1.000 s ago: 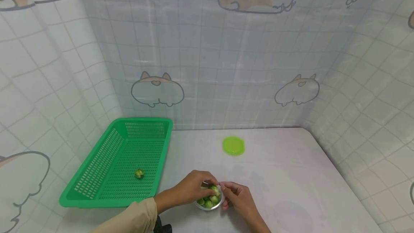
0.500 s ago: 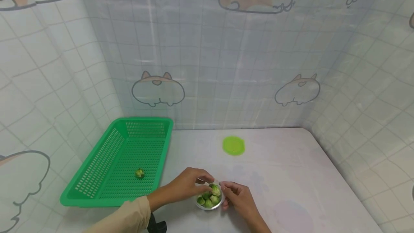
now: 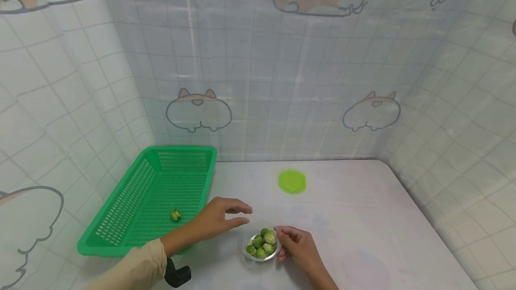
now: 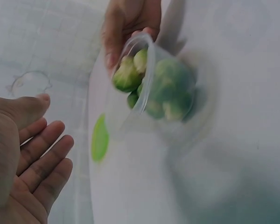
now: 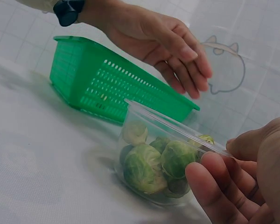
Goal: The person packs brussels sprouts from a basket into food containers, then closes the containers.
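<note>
A clear plastic tub (image 5: 130,119) stands on the table with several Brussels sprouts (image 3: 263,241) inside. My right hand (image 3: 297,249) pinches the tub's rim between thumb and fingers at its right side. My left hand (image 3: 219,218) hovers to the upper left of the tub, apart from it, holding nothing; its fingers are loosely extended in the left wrist view. One more sprout (image 3: 175,215) lies in the green basket (image 3: 209,164), whose near right corner is behind my left forearm.
A bright green round lid (image 3: 292,181) lies flat on the table (image 3: 346,218) beyond the tub. Patterned curtain-like walls (image 3: 266,79) enclose the table at the back and both sides.
My left hand has drawn back from the sprouts in the tub, moving left and up towards the basket with nothing in it. The right hand keeps its grip on the rim.
</note>
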The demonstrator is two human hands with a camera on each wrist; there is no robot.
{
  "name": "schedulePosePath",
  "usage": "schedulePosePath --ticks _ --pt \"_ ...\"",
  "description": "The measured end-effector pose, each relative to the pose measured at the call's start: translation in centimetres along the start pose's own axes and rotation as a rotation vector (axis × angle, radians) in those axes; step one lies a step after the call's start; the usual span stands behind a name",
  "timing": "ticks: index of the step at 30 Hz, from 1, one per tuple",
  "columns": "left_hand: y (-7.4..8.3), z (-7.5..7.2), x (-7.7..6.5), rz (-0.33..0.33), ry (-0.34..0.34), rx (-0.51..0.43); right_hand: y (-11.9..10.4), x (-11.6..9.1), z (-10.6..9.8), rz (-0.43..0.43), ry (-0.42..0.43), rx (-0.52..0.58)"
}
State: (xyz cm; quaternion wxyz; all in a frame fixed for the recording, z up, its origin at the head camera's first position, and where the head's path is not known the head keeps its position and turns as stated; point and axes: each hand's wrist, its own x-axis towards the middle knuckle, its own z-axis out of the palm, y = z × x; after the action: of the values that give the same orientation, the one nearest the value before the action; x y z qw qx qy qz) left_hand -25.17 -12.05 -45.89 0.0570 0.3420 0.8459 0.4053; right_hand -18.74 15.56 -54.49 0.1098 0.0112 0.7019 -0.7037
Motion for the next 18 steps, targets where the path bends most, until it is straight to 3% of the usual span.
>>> schedulePosePath --ticks 7,18 --pt "-0.4 -2.9 -1.4 -0.049 0.042 -0.025 0.1 -0.1 0.0 -0.016 0.0 0.004" --pt "-1.9 -7.2 -3.7 -0.116 0.168 -0.017 0.5 0.2 -0.1 0.001 -0.005 0.001"
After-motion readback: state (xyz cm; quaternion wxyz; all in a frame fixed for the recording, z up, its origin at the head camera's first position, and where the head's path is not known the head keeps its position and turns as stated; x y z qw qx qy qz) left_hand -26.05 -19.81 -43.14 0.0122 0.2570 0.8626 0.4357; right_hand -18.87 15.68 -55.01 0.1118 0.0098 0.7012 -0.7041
